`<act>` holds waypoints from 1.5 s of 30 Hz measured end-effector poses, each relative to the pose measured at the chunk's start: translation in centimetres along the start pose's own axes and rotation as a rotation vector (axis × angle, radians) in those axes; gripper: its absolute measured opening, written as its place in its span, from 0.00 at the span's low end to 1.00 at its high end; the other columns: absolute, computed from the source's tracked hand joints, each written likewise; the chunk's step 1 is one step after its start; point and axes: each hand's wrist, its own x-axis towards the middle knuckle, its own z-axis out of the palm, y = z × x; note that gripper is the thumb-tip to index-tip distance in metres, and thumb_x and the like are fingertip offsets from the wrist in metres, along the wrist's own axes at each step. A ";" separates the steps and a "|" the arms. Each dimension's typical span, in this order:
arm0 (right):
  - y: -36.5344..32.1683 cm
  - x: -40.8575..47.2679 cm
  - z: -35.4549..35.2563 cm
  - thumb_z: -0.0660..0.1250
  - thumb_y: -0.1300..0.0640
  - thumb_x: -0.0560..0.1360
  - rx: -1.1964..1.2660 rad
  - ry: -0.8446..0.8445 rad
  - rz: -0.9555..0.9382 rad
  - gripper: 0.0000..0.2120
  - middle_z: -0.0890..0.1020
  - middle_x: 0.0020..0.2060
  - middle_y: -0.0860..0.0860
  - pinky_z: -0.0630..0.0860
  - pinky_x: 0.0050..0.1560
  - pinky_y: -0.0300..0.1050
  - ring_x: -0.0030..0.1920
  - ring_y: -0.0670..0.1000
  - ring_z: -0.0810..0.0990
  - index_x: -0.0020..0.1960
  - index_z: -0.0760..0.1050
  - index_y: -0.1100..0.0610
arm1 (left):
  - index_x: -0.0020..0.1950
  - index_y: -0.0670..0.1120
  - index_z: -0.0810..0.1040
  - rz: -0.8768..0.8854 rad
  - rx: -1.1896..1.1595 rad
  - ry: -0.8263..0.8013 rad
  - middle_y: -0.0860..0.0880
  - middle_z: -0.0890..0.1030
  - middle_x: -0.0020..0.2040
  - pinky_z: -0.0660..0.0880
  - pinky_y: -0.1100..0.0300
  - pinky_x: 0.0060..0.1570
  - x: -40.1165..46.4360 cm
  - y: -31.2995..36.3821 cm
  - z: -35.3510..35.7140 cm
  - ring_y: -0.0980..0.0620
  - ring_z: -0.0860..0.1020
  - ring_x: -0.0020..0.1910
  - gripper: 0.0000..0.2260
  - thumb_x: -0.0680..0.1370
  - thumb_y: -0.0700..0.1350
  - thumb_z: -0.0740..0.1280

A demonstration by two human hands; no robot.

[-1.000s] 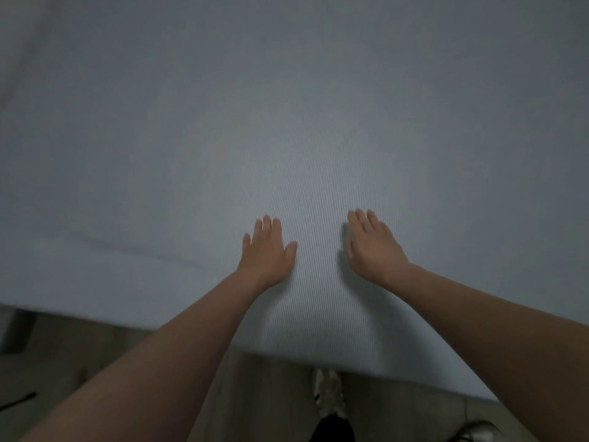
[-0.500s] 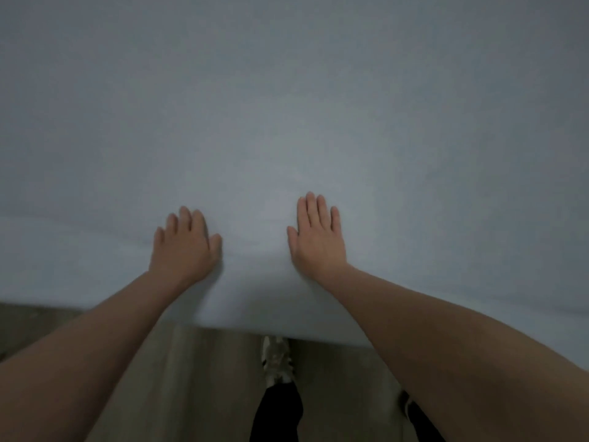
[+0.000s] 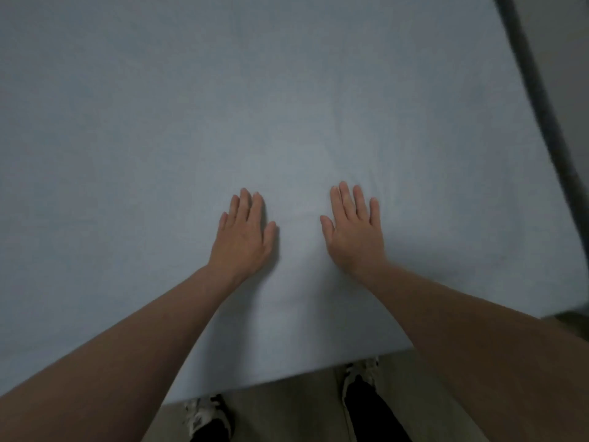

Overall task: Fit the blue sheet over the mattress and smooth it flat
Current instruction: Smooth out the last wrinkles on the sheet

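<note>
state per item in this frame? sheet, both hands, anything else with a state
blue sheet: spread over the mattress top, mostly flat, faint creases by the right fingers
left hand: flat, palm down, fingers straight, pressing on the sheet
right hand: flat, palm down, fingers slightly spread, pressing on the sheet
shoes: on the floor at the near bed edge, partly hidden under it

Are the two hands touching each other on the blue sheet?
Apart. The head view shows the left hand and the right hand lying flat on the sheet, with a strip of bare sheet between their thumbs.
</note>
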 end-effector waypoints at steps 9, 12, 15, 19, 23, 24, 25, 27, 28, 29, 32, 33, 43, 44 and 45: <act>21.9 -4.9 -1.7 0.52 0.44 0.80 0.081 -0.006 0.415 0.32 0.60 0.76 0.61 0.51 0.75 0.62 0.77 0.62 0.57 0.77 0.58 0.63 | 0.79 0.42 0.49 0.176 0.083 -0.143 0.40 0.47 0.80 0.51 0.44 0.75 5.8 22.0 5.1 0.39 0.46 0.78 0.29 0.83 0.54 0.51; 28.1 -6.9 -2.6 0.46 0.42 0.82 0.139 -0.043 0.637 0.35 0.50 0.78 0.65 0.46 0.77 0.62 0.78 0.64 0.49 0.78 0.47 0.66 | 0.76 0.40 0.60 0.360 0.042 -0.299 0.39 0.56 0.77 0.58 0.44 0.72 6.3 28.9 6.4 0.38 0.54 0.76 0.25 0.83 0.54 0.50; 30.9 -6.8 -4.5 0.44 0.43 0.82 0.236 -0.073 0.774 0.35 0.45 0.78 0.65 0.43 0.77 0.60 0.78 0.64 0.43 0.78 0.39 0.65 | 0.68 0.37 0.70 0.514 -0.074 -0.373 0.39 0.68 0.69 0.60 0.57 0.68 5.8 33.9 5.6 0.46 0.65 0.69 0.20 0.84 0.49 0.51; 29.0 -4.9 -6.2 0.46 0.45 0.83 0.183 0.064 0.342 0.31 0.46 0.79 0.61 0.46 0.77 0.60 0.79 0.61 0.42 0.80 0.44 0.59 | 0.63 0.39 0.72 0.526 -0.096 -0.206 0.42 0.73 0.59 0.67 0.53 0.66 7.4 35.5 5.2 0.46 0.72 0.59 0.13 0.82 0.41 0.54; 26.6 -6.9 -3.4 0.44 0.46 0.83 0.006 -0.097 -0.119 0.27 0.42 0.80 0.52 0.43 0.76 0.60 0.78 0.56 0.36 0.80 0.45 0.51 | 0.71 0.38 0.67 0.421 -0.022 -0.160 0.44 0.68 0.69 0.67 0.48 0.69 8.8 34.1 6.0 0.44 0.68 0.69 0.19 0.81 0.43 0.54; 27.5 -7.7 -3.0 0.42 0.45 0.83 0.009 -0.127 -0.031 0.28 0.39 0.79 0.52 0.41 0.76 0.61 0.78 0.56 0.34 0.80 0.41 0.51 | 0.72 0.38 0.65 0.419 -0.006 -0.182 0.45 0.67 0.71 0.65 0.50 0.71 8.8 33.8 6.1 0.44 0.66 0.71 0.19 0.82 0.42 0.54; 28.8 -8.3 -2.7 0.40 0.44 0.83 0.024 -0.149 0.115 0.29 0.37 0.79 0.52 0.40 0.76 0.61 0.77 0.57 0.33 0.80 0.37 0.52 | 0.71 0.38 0.66 0.452 0.006 -0.206 0.46 0.68 0.69 0.65 0.51 0.71 8.9 33.8 6.0 0.45 0.67 0.70 0.19 0.81 0.41 0.55; 31.4 -9.3 -3.6 0.40 0.43 0.82 0.070 -0.175 0.436 0.31 0.37 0.78 0.56 0.40 0.76 0.61 0.78 0.60 0.37 0.79 0.34 0.55 | 0.67 0.37 0.69 0.498 0.039 -0.265 0.44 0.70 0.64 0.66 0.52 0.68 9.1 34.4 5.1 0.46 0.69 0.65 0.16 0.80 0.39 0.57; 32.5 -9.4 -4.8 0.41 0.42 0.82 0.108 -0.200 0.566 0.32 0.40 0.79 0.59 0.42 0.76 0.61 0.78 0.62 0.41 0.79 0.36 0.57 | 0.66 0.37 0.70 0.486 0.045 -0.293 0.42 0.70 0.65 0.65 0.52 0.70 9.3 34.8 4.1 0.45 0.69 0.66 0.16 0.80 0.39 0.57; 33.1 -9.2 -6.7 0.42 0.42 0.82 0.137 -0.219 0.654 0.33 0.44 0.78 0.62 0.45 0.76 0.62 0.78 0.64 0.44 0.79 0.38 0.59 | 0.69 0.37 0.68 0.453 0.051 -0.305 0.41 0.68 0.70 0.62 0.53 0.72 9.3 35.2 2.3 0.44 0.66 0.70 0.17 0.81 0.40 0.57; 32.6 -6.2 -13.0 0.46 0.43 0.82 0.173 -0.208 0.664 0.32 0.57 0.76 0.65 0.53 0.75 0.62 0.76 0.66 0.55 0.78 0.49 0.64 | 0.76 0.39 0.60 0.325 0.071 -0.295 0.41 0.59 0.78 0.56 0.54 0.74 9.3 36.0 -4.2 0.45 0.58 0.77 0.23 0.83 0.47 0.57; 31.8 -5.0 -15.4 0.48 0.44 0.82 0.187 -0.173 0.613 0.31 0.62 0.73 0.64 0.58 0.73 0.61 0.73 0.64 0.62 0.76 0.54 0.64 | 0.76 0.40 0.61 0.314 0.068 -0.273 0.42 0.61 0.77 0.58 0.54 0.73 9.2 36.3 -6.6 0.45 0.60 0.76 0.23 0.83 0.48 0.57; 16.4 2.2 -47.8 0.51 0.49 0.83 0.395 0.055 0.063 0.19 0.79 0.55 0.61 0.72 0.47 0.51 0.52 0.61 0.77 0.65 0.64 0.62 | 0.63 0.44 0.77 0.163 -0.059 0.116 0.45 0.79 0.62 0.74 0.56 0.58 3.3 36.4 -35.2 0.46 0.77 0.59 0.16 0.80 0.48 0.59; 14.7 2.6 -50.7 0.52 0.49 0.82 0.378 0.090 0.011 0.19 0.78 0.55 0.61 0.72 0.48 0.51 0.53 0.62 0.77 0.65 0.65 0.62 | 0.62 0.44 0.77 0.141 -0.068 0.163 0.45 0.80 0.61 0.74 0.57 0.57 2.3 36.0 -38.3 0.46 0.77 0.59 0.15 0.80 0.48 0.59; 13.8 2.8 -52.6 0.52 0.50 0.82 0.365 0.105 -0.027 0.19 0.79 0.56 0.61 0.72 0.48 0.51 0.54 0.62 0.77 0.65 0.65 0.61 | 0.62 0.44 0.78 0.133 -0.076 0.191 0.45 0.80 0.61 0.74 0.57 0.56 1.9 36.0 -40.2 0.46 0.77 0.59 0.15 0.80 0.48 0.59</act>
